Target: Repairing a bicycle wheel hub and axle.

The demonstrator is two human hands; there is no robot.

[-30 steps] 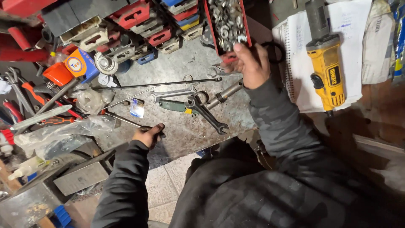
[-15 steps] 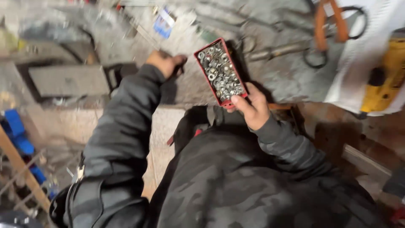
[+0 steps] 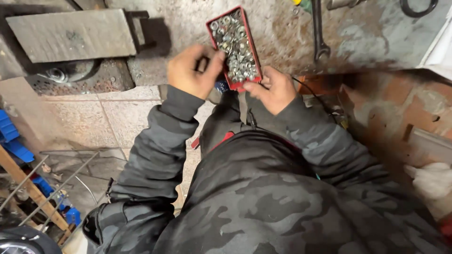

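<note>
At the near edge of the bench [image 3: 282,28], both hands meet around a small red tray [image 3: 234,47] filled with shiny metal nuts and washers [image 3: 235,44]. The right hand [image 3: 273,89] is closed on the tray's near end, fingers curled under it and thumb against its lower rim, so the tray sits tilted with its far end out over the bench top. The left hand [image 3: 190,70] is at the tray's left side, its fingers bent and the thumb touching the rim close to the nuts; it is blurred, and I cannot tell whether it pinches one of the small parts or only steadies the tray. Both arms wear dark camouflage sleeves [image 3: 155,141] that run back to the person's body at the bottom of the view.

Beyond the tray the bench surface is grey, stained and rusty. A long wrench [image 3: 318,28] lies on it to the right of the tray, well apart from it, its open jaw pointing toward the bench edge. To the left, a flat grey metal block [image 3: 70,33] rests on a lower part of the bench. Below the bench lies a tiled floor [image 3: 80,117], with thin metal rods [image 3: 52,183] and blue plastic pieces [image 3: 14,141] at the far left.
</note>
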